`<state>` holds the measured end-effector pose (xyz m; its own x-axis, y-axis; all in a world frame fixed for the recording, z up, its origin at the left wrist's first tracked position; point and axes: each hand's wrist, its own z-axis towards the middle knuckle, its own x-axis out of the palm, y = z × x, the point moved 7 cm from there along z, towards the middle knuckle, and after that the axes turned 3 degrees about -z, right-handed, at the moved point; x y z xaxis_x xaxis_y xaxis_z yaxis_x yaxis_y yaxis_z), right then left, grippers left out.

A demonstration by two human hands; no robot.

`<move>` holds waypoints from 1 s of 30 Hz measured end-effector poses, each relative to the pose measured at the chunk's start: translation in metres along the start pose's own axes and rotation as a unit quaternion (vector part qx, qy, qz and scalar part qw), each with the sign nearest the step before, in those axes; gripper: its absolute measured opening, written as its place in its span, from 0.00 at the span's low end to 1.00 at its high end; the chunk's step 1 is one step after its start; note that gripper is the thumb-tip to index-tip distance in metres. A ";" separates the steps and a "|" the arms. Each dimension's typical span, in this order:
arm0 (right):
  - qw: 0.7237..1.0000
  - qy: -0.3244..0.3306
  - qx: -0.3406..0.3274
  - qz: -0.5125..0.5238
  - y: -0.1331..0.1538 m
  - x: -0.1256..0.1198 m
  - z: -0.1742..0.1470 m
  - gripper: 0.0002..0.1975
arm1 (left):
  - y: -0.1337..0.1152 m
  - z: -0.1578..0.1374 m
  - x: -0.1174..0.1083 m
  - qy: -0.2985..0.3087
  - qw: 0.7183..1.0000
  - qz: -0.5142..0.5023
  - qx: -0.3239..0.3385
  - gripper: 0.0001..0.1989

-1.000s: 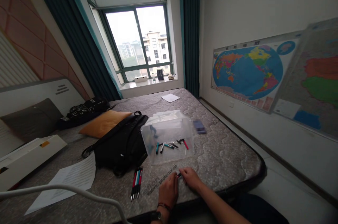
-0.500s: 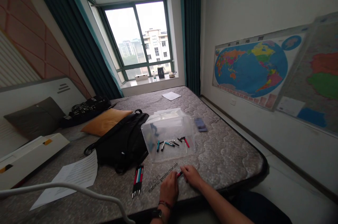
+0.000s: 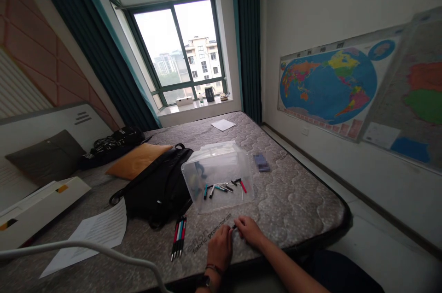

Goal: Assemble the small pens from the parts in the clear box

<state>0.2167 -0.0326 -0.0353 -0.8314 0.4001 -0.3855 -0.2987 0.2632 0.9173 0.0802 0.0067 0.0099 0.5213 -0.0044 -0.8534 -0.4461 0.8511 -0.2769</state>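
My left hand (image 3: 220, 244), with a watch and a red band at the wrist, is closed at the mattress's near edge. Close against it, my right hand (image 3: 249, 231) is closed too. Between the fingertips of both hands shows the dark end of a pen (image 3: 234, 227); most of it is hidden by the fingers. To the left of my hands lie several pens (image 3: 178, 237) side by side, red, black and teal, tips toward me. Beyond my hands a clear plastic box (image 3: 221, 204) lies with its opening facing me. Several loose pen parts (image 3: 224, 188), black, teal, white and red, are inside it.
A black backpack (image 3: 157, 187) lies left of the box, and a printed sheet (image 3: 90, 233) nearer me. A pale cable (image 3: 103, 246) crosses the lower left. A white box (image 3: 44, 205), a yellow cushion (image 3: 138, 160) and a white paper (image 3: 223, 125) are on the mattress (image 3: 297, 201).
The red part that showed between my fingers is now hidden, and a dark end shows there instead. My hands stay in nearly the same place; the view has shifted slightly.
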 end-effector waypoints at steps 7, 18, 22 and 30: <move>1.000 0.008 -0.011 -0.013 0.000 -0.001 -0.001 0.19 | -0.001 0.002 -0.001 0.015 1.000 -0.006 -0.016 0.12; 1.000 -0.004 -0.011 -0.004 -0.004 -0.001 0.000 0.19 | -0.005 0.003 -0.004 0.014 1.000 -0.028 0.001 0.11; 1.000 -0.001 -0.003 0.012 -0.004 0.000 0.000 0.20 | -0.007 0.005 -0.007 0.008 1.000 -0.003 0.002 0.11; 1.000 0.017 0.001 0.004 -0.003 0.000 -0.001 0.20 | -0.008 0.006 -0.011 -0.005 0.999 0.038 0.005 0.13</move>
<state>0.2170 -0.0345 -0.0384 -0.8496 0.3722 -0.3737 -0.2903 0.2616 0.9205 0.0820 0.0028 0.0241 0.4937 0.0653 -0.8672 -0.4776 0.8537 -0.2077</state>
